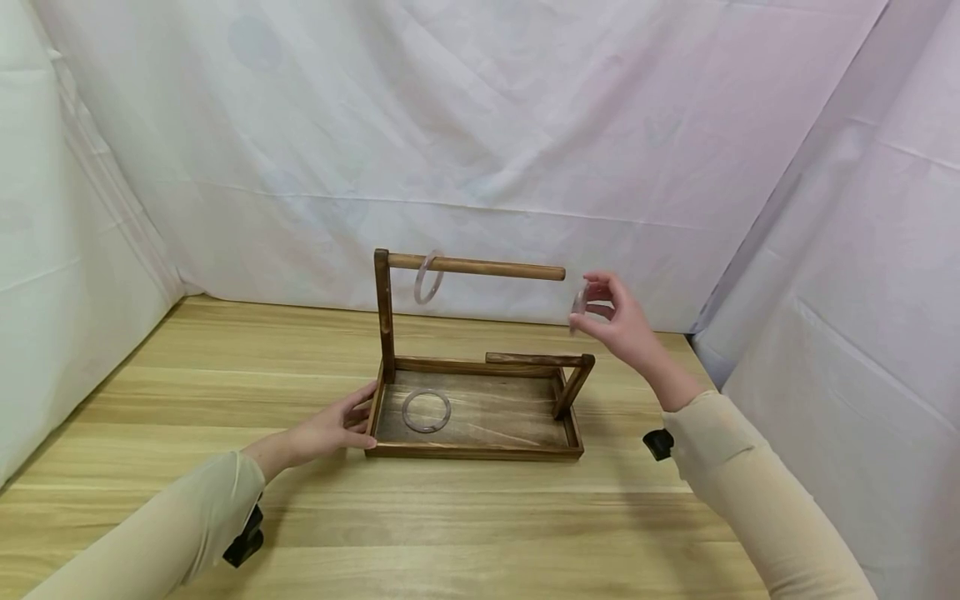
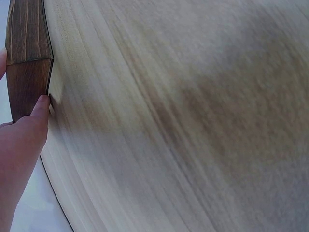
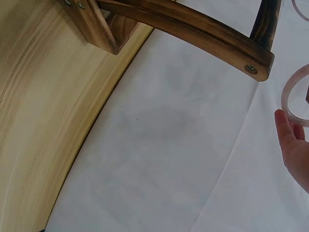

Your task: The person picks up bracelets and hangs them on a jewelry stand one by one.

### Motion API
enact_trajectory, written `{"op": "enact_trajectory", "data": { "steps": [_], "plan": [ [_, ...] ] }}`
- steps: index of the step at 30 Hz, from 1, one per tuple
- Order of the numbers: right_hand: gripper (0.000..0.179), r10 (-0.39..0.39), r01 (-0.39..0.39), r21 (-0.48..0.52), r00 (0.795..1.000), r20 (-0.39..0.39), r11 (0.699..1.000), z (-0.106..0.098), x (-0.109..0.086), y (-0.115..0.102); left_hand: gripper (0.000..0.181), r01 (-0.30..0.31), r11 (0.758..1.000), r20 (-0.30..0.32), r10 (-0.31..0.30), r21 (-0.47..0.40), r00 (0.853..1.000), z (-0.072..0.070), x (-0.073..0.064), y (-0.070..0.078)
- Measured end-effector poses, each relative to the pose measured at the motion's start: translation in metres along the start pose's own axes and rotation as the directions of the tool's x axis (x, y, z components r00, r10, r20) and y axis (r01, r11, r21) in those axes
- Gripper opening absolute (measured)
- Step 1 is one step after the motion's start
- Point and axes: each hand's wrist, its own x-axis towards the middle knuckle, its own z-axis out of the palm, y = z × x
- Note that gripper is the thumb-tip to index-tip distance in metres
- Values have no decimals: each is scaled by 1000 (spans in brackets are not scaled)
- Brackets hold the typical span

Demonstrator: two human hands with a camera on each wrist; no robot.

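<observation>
A dark wooden bangle stand (image 1: 472, 452) has a shallow tray base, a long upper bar (image 1: 495, 267) and a shorter lower bar (image 1: 532, 359). My left hand (image 1: 326, 433) grips the tray's left end, its thumb at the front corner. Right of the upper bar's free end, my right hand (image 1: 618, 321) pinches a pale translucent bangle (image 1: 579, 304) between thumb and fingers. That bangle (image 3: 288, 99) is partly cut off in the right wrist view. A second bangle (image 1: 417, 287) hangs on the upper bar near its left post. Inside the tray lies a third bangle (image 1: 406, 414), flat at the left.
The stand rests on a light wood-grain table (image 1: 450, 525). White cloth (image 1: 480, 125) hangs behind the table and along both sides. The left post (image 1: 384, 317) and the short right post (image 1: 576, 387) rise from the tray's ends.
</observation>
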Motion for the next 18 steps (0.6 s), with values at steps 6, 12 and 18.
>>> {"op": "enact_trajectory", "data": {
  "steps": [6,12,18],
  "plan": [
    [60,5,-5,-3,1000,-2,1000,-2,3,2,101,14,1000,-5,-14,-9,1000,0,0,-1],
    [61,20,-20,-13,1000,2,1000,-2,9,-1,100,14,1000,-3,-14,-2,1000,0,-1,0],
    [62,9,-9,-18,1000,-3,1000,-3,14,-3,100,28,1000,-11,-28,7,1000,0,0,-1]
  ]
}}
